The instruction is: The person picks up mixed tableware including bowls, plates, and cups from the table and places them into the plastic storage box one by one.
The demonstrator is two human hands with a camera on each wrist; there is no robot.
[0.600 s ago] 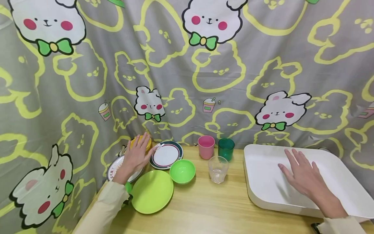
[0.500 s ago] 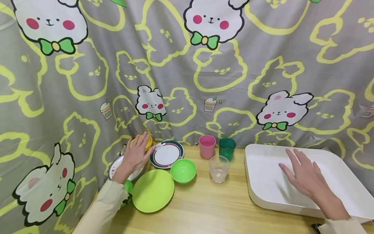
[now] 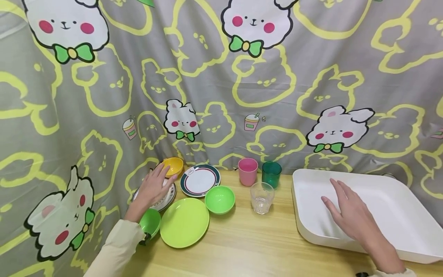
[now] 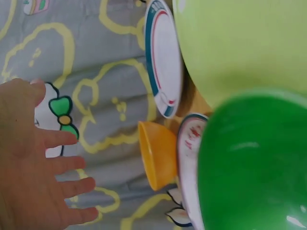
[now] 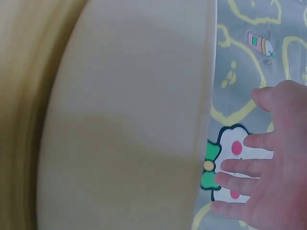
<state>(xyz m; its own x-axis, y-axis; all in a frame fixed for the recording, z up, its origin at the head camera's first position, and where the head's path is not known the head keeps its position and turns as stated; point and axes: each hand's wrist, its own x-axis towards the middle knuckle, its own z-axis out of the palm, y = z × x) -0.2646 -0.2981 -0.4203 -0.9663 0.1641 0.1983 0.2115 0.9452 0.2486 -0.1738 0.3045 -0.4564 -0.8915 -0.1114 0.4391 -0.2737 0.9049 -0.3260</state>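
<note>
My left hand [image 3: 151, 189] hovers with straight, spread fingers over a white patterned plate [image 3: 168, 198], partly covering it. Beyond the fingertips is a yellow bowl [image 3: 174, 166], and below the wrist a dark green bowl [image 3: 150, 222]. In the left wrist view the palm [image 4: 33, 172] holds nothing and stays apart from the dishes. My right hand [image 3: 354, 215] is held flat above the white tray [image 3: 391, 204], also holding nothing. The right wrist view has its fingers [image 5: 244, 167] extended past the tray's wall.
A lime plate [image 3: 185, 223], a light green bowl [image 3: 220, 200] and a dark-rimmed plate [image 3: 200, 181] lie at the left. A pink cup [image 3: 248, 172], a teal cup [image 3: 271, 174] and a clear cup [image 3: 262, 199] stand mid-table. A patterned curtain [image 3: 214, 88] hangs behind.
My left hand has drawn back slightly toward the lower left, uncovering more of the yellow and dark green bowls. The right hand has shifted a little left. The head view has shifted slightly.
</note>
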